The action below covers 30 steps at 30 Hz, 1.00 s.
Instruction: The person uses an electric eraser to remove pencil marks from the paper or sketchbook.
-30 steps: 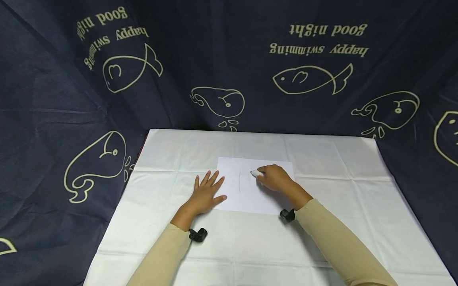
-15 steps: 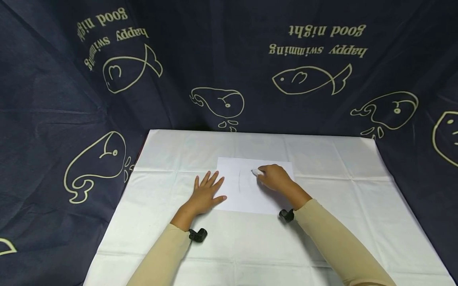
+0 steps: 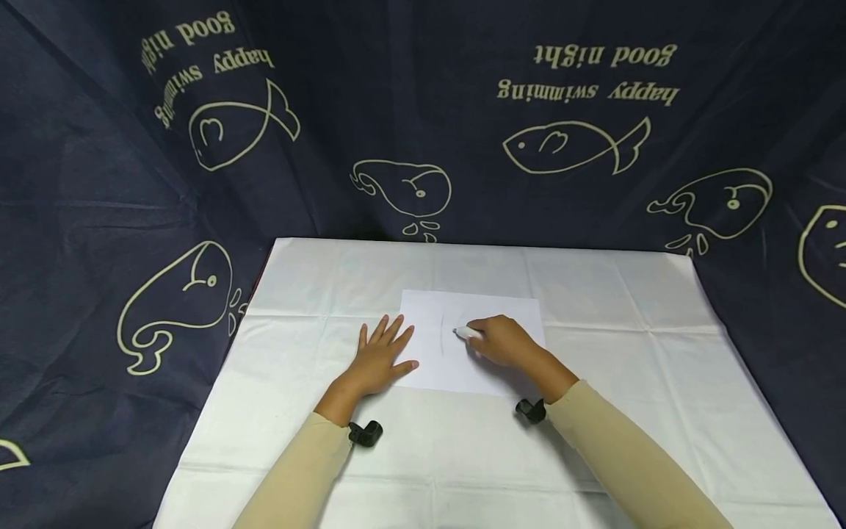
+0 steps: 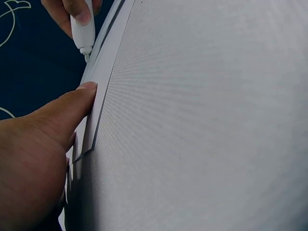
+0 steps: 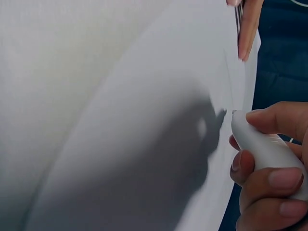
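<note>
A white sheet of paper (image 3: pixel 429 375) lies on the white cloth, with a faint thin line (image 3: pixel 442 338) running down it. My left hand (image 3: pixel 377 360) rests with spread, straight fingers at the sheet's left edge, the thumb over the paper. My right hand (image 3: pixel 507 342) grips a thick white pen (image 3: pixel 468 333) with a narrow tip, fingers curled round its body. The tip points left, close over the paper just right of the faint line. In the right wrist view the fingers wrap the pen's smooth white barrel (image 5: pixel 264 147), and the hand's shadow falls across the sheet.
A creased white cloth (image 3: pixel 615 433) covers the table. Behind and beside it hangs a dark blue curtain (image 3: pixel 396 88) with pale fish and whale outlines. A small black device sits at each wrist, below beige sleeves.
My right hand, with the pen, has shifted toward me and slightly left, bringing the tip nearer the faint line. My left hand stays in place.
</note>
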Tool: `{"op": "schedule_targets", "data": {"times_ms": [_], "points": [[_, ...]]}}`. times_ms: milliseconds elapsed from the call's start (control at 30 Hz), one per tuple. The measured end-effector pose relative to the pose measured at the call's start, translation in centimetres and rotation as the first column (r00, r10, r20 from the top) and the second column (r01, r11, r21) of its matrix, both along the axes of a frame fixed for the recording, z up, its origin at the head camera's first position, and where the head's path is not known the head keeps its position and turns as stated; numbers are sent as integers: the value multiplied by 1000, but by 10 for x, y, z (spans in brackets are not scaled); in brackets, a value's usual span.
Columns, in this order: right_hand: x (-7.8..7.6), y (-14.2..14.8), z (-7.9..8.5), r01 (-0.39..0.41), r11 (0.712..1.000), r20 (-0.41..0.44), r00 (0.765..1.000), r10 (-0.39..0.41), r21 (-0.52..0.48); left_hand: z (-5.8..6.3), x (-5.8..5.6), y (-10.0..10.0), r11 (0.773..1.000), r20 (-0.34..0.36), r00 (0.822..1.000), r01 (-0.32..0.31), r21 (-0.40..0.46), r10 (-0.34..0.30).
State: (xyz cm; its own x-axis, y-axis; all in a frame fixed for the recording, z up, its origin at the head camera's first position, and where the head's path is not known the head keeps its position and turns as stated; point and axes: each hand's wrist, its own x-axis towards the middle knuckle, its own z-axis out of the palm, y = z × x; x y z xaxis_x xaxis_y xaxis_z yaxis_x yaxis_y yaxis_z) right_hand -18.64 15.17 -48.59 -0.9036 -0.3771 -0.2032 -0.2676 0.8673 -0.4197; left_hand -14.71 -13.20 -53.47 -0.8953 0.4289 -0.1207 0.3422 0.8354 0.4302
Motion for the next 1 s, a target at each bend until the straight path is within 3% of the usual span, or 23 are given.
{"op": "schedule_targets", "data": {"times_ms": [667, 1000], "points": [[31, -10, 3, -163, 985, -5, 987, 163, -53, 0, -2, 0, 1000, -22, 1000, 1, -8, -1], [34, -9, 0, -156, 987, -7, 988, 156, -30, -2, 0, 0, 1000, -8, 1000, 3, -11, -4]]}}
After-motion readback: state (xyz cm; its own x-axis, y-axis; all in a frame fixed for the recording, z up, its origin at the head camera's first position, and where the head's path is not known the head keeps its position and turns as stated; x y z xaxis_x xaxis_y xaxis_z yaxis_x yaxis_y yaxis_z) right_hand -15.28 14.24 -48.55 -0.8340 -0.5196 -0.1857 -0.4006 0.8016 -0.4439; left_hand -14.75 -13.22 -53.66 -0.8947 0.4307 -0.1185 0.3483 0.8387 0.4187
